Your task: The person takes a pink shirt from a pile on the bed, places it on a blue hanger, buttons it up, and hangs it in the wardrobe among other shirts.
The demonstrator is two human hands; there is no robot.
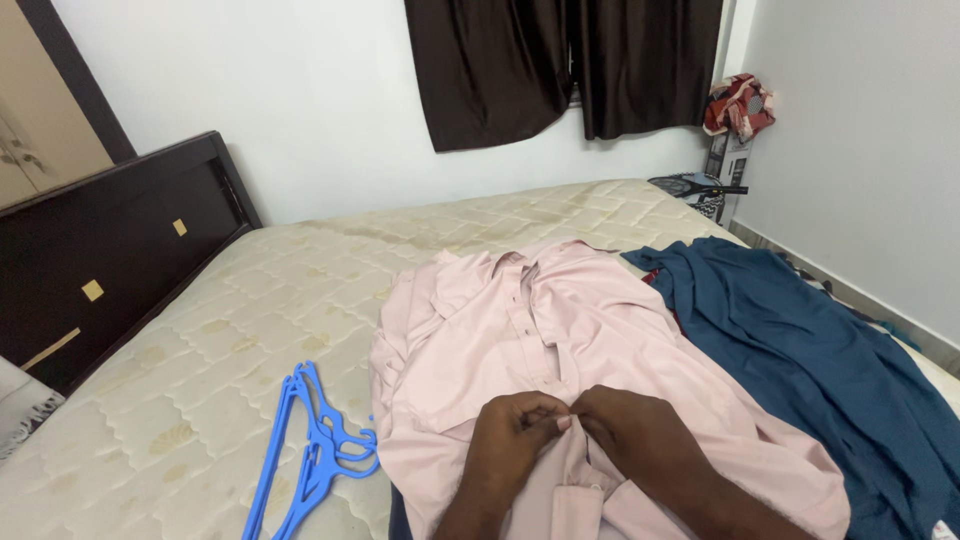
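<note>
Bedroom with a bare quilted mattress (230, 330), dark headboard (110, 250) and dark curtains (560, 60). On the mattress lies a pink shirt (520, 340), front up, overlapping a blue garment (800, 340) to its right. Both hands meet at the shirt's button placket: left hand (515, 430) and right hand (630, 435) are curled, pinching the fabric (the fingertips are hidden). Blue plastic hangers (315, 450) rest beside the shirt, cut off below.

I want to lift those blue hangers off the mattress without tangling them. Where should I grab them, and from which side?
Probably grip the blue hangers at their bunched hooks near the pink shirt, coming from above: there the hooks overlap, while the long arms fan out towards the near mattress edge.
</note>
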